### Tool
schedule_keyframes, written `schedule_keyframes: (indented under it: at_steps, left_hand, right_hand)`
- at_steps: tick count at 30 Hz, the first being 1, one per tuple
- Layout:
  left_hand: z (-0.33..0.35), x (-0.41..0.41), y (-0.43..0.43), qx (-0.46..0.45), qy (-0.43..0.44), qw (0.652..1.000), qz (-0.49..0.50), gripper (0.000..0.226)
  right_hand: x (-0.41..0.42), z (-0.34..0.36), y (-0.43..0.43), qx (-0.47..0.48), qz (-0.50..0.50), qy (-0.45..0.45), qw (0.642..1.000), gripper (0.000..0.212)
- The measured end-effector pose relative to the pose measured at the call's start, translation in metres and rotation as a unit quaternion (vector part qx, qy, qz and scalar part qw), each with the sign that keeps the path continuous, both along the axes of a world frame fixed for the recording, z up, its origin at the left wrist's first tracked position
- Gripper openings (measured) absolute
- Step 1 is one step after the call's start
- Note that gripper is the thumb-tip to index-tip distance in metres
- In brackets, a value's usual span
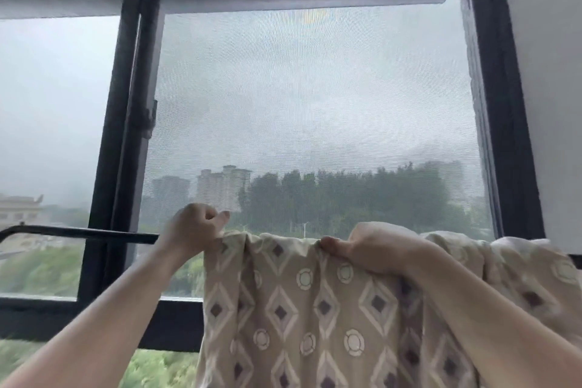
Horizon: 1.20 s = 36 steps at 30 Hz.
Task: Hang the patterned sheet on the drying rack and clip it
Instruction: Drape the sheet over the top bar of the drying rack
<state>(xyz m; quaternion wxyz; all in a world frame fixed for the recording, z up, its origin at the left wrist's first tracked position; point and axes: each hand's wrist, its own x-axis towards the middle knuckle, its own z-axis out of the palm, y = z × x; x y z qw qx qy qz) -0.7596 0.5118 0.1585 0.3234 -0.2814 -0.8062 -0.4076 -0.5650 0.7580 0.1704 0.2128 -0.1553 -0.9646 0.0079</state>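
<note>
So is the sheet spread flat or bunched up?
Bunched up. The patterned sheet hangs over the rack bar in folds; left hand and right hand grip its top.

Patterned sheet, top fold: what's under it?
The black rack bar shows bare only left of the left hand; under the patterned sheet it is covered, so its run there cannot be seen. The right hand grips the fold too.

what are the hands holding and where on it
Both hold the sheet at its top fold over the rail: the left hand pinches its left edge, the right hand grips farther right.
</note>
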Motion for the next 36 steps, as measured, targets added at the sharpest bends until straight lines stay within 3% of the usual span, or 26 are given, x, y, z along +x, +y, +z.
schedule_keyframes:
  at_steps: [3, 5, 8, 11, 19, 22, 24, 27, 28, 31, 34, 36]
  left_hand:
    - [-0.046, 0.013, -0.011, 0.119, 0.096, 0.988, 0.008, 0.023]
    - [-0.082, 0.023, -0.012, 0.139, 0.122, 0.983, 0.006, 0.034]
    - [-0.125, 0.026, -0.009, 0.154, 0.017, 0.983, -0.102, 0.052]
    - [-0.147, 0.030, -0.008, 0.193, -0.074, 0.961, -0.186, 0.056]
    - [-0.153, 0.018, -0.020, 0.194, -0.137, 0.936, -0.258, 0.018]
    - [-0.138, 0.026, -0.025, 0.234, -0.184, 0.900, -0.319, 0.017]
    - [-0.123, 0.025, -0.029, 0.250, -0.232, 0.857, -0.387, 0.022]
    - [-0.100, 0.019, -0.031, 0.302, -0.348, 0.692, -0.555, 0.037]
    - [-0.094, 0.018, -0.032, 0.312, -0.364, 0.658, -0.580, 0.036]
    - [-0.084, 0.015, -0.037, 0.328, -0.400, 0.623, -0.586, 0.038]
    - [-0.090, 0.010, -0.046, 0.344, -0.472, 0.537, -0.608, 0.055]
    - [-0.096, 0.004, -0.055, 0.362, -0.485, 0.501, -0.619, 0.065]
  right_hand:
    - [-0.009, 0.004, -0.010, -0.048, -0.051, -0.022, 0.997, 0.088]
    - [-0.014, 0.005, -0.017, -0.065, -0.069, -0.029, 0.995, 0.082]
    - [-0.020, 0.006, -0.031, -0.089, -0.101, -0.021, 0.991, 0.079]
    - [-0.025, 0.006, -0.042, -0.102, -0.138, -0.015, 0.985, 0.088]
    - [-0.032, 0.004, -0.054, -0.102, -0.222, 0.014, 0.970, 0.095]
    - [-0.032, 0.005, -0.060, -0.121, -0.237, 0.019, 0.964, 0.089]
    - [-0.034, 0.004, -0.061, -0.124, -0.247, 0.030, 0.961, 0.088]
    - [-0.035, 0.003, -0.060, -0.134, -0.248, 0.032, 0.959, 0.092]
    - [-0.034, 0.003, -0.060, -0.136, -0.249, 0.031, 0.958, 0.092]
    - [-0.030, 0.003, -0.058, -0.113, -0.260, 0.038, 0.958, 0.090]
    - [-0.028, 0.005, -0.057, -0.109, -0.260, 0.034, 0.959, 0.088]
    - [-0.027, 0.005, -0.057, -0.103, -0.256, 0.030, 0.961, 0.088]
